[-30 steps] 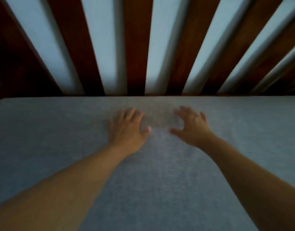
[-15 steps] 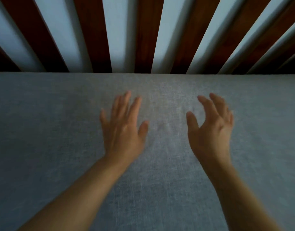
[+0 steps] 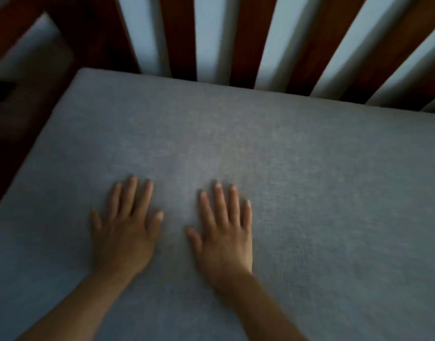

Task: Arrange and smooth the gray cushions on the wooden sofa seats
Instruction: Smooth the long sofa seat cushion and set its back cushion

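Cushion: the gray cushion lies flat on the sofa seat and fills most of the view, its far edge tucked against the back slats and its far-left corner rounded off near the frame.
Fabric: blurred, but a faint rubbed patch shows just beyond the fingers; I can make out no clear crease elsewhere.
Left hand: flat on the cushion, fingers straight and slightly fanned, holding nothing.
Right hand: flat beside it, apart by a narrow gap, fingers straight and close together, holding nothing.
Step in hand: likely a smoothing pass over the left-middle of the cushion.
Doing it well: keep both palms flat and level, press evenly, and sweep outward from the middle toward the edges so slack is not bunched between the hands.
Edges: the left side runs close along the dark wooden frame; the wooden slats stand right at the far edge, pale wall showing between them.
Open room: wide bare fabric lies to the right and ahead; the left has least room, so strokes there should stop short of the wood.
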The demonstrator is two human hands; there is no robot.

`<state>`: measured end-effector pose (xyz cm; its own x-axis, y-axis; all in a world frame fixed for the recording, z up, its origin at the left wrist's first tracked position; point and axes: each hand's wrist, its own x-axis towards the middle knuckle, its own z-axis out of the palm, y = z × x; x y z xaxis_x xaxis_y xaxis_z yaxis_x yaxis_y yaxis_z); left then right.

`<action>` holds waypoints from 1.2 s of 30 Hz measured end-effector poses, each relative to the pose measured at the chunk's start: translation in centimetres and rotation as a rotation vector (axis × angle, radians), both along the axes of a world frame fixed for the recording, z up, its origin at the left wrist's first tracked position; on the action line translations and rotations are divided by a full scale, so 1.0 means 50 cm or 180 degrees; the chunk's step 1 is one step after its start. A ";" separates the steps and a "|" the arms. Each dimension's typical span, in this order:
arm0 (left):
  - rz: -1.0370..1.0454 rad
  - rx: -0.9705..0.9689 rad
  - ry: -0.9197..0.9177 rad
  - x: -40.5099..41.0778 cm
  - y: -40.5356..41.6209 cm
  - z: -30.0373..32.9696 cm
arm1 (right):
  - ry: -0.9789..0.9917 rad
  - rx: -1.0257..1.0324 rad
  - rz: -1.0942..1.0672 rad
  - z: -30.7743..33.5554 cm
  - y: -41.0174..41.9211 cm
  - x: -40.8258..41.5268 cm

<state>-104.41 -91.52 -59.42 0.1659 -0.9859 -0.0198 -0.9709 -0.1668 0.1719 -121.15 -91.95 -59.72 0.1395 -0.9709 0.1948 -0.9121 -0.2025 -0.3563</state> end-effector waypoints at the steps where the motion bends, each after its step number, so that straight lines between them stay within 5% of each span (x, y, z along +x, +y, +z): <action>1: 0.0005 0.0401 -0.0105 0.016 0.022 -0.031 | 0.0407 0.0302 0.0146 -0.049 0.012 0.009; 10: -0.0356 0.0891 0.0287 0.060 0.035 -0.018 | 0.0974 0.1143 -0.0144 -0.042 0.005 0.046; 15: 0.0205 0.1024 0.0537 0.157 0.097 0.104 | 0.0087 0.2050 -0.0703 0.073 -0.009 0.235; 17: 0.0473 0.0366 0.0557 0.203 0.141 0.136 | -0.0467 0.1791 -0.0400 0.136 -0.004 0.337; 19: 0.0534 -0.0310 0.0554 0.249 0.211 0.114 | -0.0724 0.0641 -0.0101 0.149 0.036 0.400; 21: 0.0583 -0.0406 0.0450 0.287 0.315 0.047 | -0.0573 -0.0171 -0.0024 0.092 0.128 0.423; 25: 0.0600 0.0475 0.0367 0.317 0.457 -0.065 | 0.0797 0.0665 0.0869 -0.063 0.303 0.400; 36: 0.0769 0.0678 0.0257 0.286 0.432 -0.021 | 0.0710 0.1434 0.1309 0.017 0.325 0.352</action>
<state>-90.10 -69.93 -60.46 0.3839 -0.8906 -0.2440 -0.8836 -0.4310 0.1830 -103.56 -75.71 -58.88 0.5074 -0.8094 -0.2957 -0.8538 -0.4261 -0.2990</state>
